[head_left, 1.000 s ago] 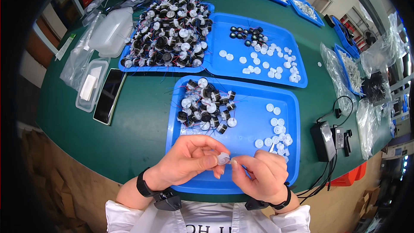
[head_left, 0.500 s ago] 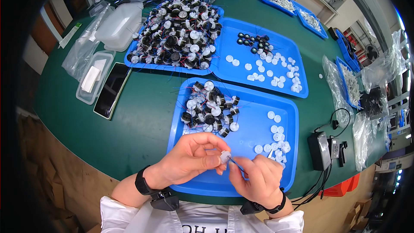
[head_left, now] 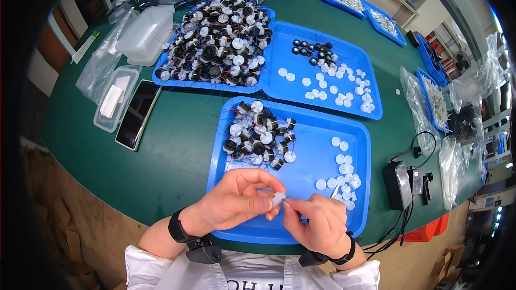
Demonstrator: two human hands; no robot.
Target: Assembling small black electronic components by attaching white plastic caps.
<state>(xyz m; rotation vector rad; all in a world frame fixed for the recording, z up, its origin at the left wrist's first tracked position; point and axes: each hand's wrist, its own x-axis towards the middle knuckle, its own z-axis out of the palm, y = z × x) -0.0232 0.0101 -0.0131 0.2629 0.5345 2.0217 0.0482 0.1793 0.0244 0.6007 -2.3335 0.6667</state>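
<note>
Between the thumb and fingers of my left hand [head_left: 236, 200] is a small white plastic part [head_left: 278, 198]. My right hand [head_left: 321, 224] is closed in a pinch on thin dark wire [head_left: 286, 201] at the part's right side; whether the wire passes into the part is too small to tell. Both hands are above the front of the near blue tray [head_left: 309, 147]. Behind them in that tray lies a pile of small black-and-white wired motors [head_left: 260, 134]. White plastic discs [head_left: 344, 167] are scattered along its right side.
A heaped tray of wired motors [head_left: 217, 43] stands behind. Beside it, another blue tray [head_left: 293, 92] holds black round pieces and white discs. To the left are a phone [head_left: 138, 115] and plastic boxes [head_left: 145, 35]; a black power adapter [head_left: 398, 185] with cables lies right.
My right fingertips have come closer to the white part, and less wire shows between them. The part is tilted slightly differently in my left hand. The whole view has shifted a little.
</note>
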